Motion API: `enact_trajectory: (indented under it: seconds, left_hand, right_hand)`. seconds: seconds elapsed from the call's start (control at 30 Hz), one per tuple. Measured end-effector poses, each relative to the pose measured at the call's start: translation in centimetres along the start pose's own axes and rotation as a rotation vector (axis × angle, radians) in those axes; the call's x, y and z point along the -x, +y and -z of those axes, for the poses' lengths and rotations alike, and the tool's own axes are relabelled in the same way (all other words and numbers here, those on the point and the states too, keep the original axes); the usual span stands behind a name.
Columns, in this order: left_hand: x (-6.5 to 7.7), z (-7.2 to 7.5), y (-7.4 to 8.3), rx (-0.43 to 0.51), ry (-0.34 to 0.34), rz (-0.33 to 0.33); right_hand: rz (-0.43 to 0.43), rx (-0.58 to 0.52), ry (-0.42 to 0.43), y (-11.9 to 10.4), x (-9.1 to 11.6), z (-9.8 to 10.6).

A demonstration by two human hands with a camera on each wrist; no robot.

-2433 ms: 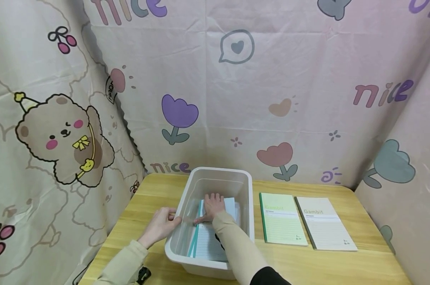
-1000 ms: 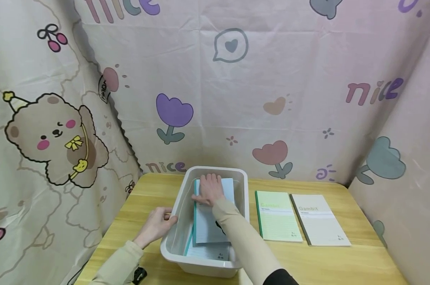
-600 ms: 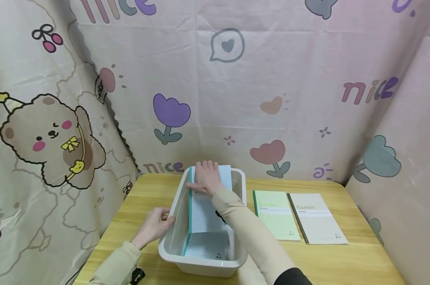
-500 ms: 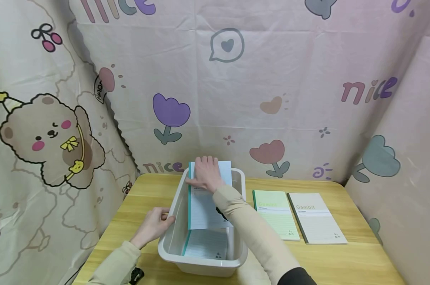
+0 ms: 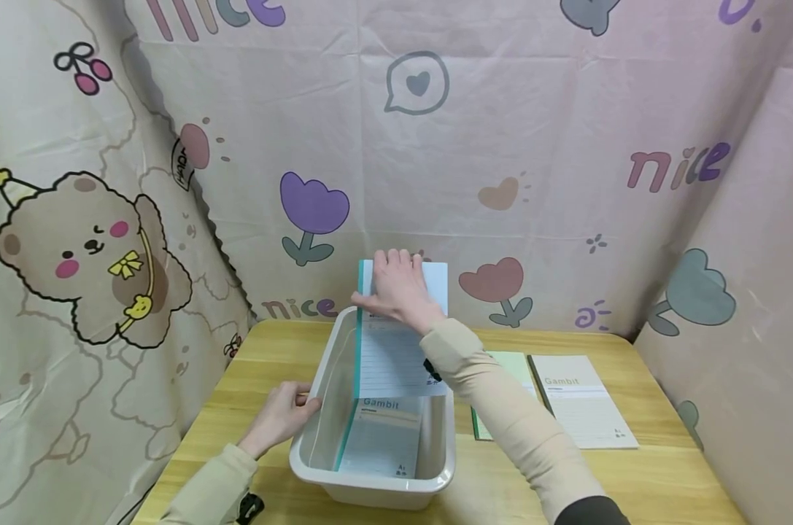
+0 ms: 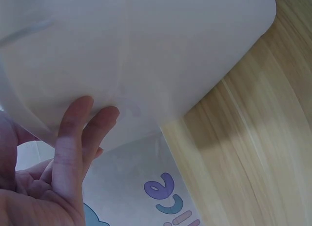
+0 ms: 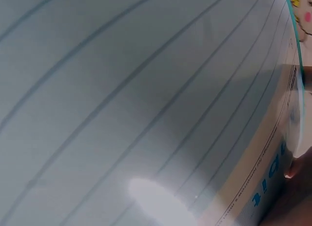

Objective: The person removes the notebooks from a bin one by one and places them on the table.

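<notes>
In the head view my right hand (image 5: 401, 290) grips a light-blue notebook (image 5: 396, 364) with a teal spine, its fingers reaching the top edge and the thumb at the spine side. The notebook is tilted up, mostly above the white plastic bin (image 5: 317, 475). Its lined cover (image 7: 146, 89) fills the right wrist view. A second blue notebook (image 5: 383, 445), marked Gambit, lies inside the bin. My left hand (image 5: 281, 415) pinches the bin's left rim; in the left wrist view its fingers (image 6: 73, 133) press the outer wall.
To the bin's right on the wooden table (image 5: 501, 481) lie a green notebook (image 5: 514, 364), partly hidden by my right sleeve, and a white notebook (image 5: 586, 401). A printed cloth (image 5: 554, 146) hangs behind and at both sides.
My right hand has raised the blue notebook from inside the bin, up and lately rightward, uncovering the notebook below. The left hand keeps its place on the rim.
</notes>
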State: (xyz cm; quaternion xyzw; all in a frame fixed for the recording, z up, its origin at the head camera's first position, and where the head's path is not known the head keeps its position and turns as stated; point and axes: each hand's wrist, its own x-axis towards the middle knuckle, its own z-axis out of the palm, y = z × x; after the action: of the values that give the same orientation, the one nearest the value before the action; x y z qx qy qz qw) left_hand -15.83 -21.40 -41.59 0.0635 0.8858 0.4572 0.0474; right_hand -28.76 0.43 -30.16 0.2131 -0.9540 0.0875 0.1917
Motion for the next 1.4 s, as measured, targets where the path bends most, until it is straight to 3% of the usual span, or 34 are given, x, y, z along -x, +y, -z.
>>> enact_trajectory:
  seconds: [0.3,0.6,0.93,1.4]
  left_hand:
    - [0.1,0.0,0.0,0.003,0.008,0.008]
    - [0.0,-0.1,-0.1,0.003,0.002,0.018]
    - [-0.1,0.0,-0.1,0.004,-0.005,0.016]
    - [-0.1,0.0,0.1,0.013,-0.013,0.006]
  right_hand:
    - [-0.039,-0.047,0.035,3.9,2.0,3.9]
    - [-0.055,-0.010,0.052,9.5,6.1,4.2]
    - [-0.065,-0.008,0.070,14.2,11.6,0.6]
    - [-0.094,-0.046,0.012,18.1,18.5,-7.5]
